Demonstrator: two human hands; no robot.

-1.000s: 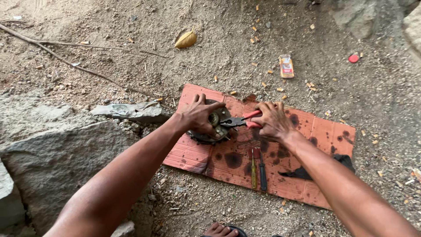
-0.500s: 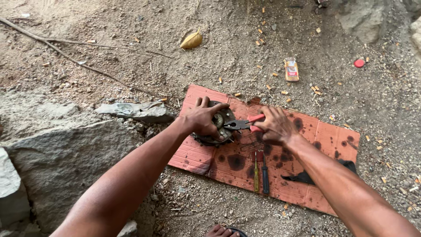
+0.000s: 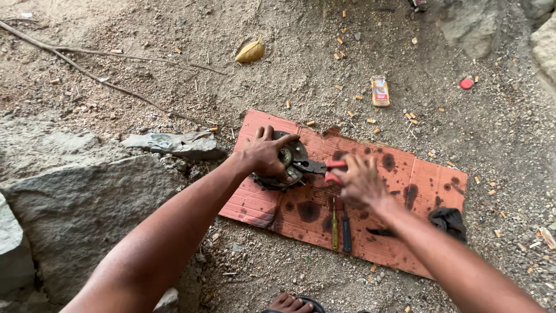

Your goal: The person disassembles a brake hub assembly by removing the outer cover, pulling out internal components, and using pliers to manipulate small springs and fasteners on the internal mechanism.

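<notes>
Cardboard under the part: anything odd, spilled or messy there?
Yes. The reddish cardboard sheet is blotched with dark oily stains around the round metal part. Two screwdrivers lie loose near its front edge, and cigarette butts litter the dirt behind it.

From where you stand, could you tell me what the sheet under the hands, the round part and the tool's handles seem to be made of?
The sheet looks like corrugated cardboard, reddish and matt, with dark oily-looking stains and a ragged edge. The round part under the left hand seems to be metal: dark, grimy, with a duller hub. The tool's handles in the right hand look like red plastic or rubber, though blurred.
</notes>
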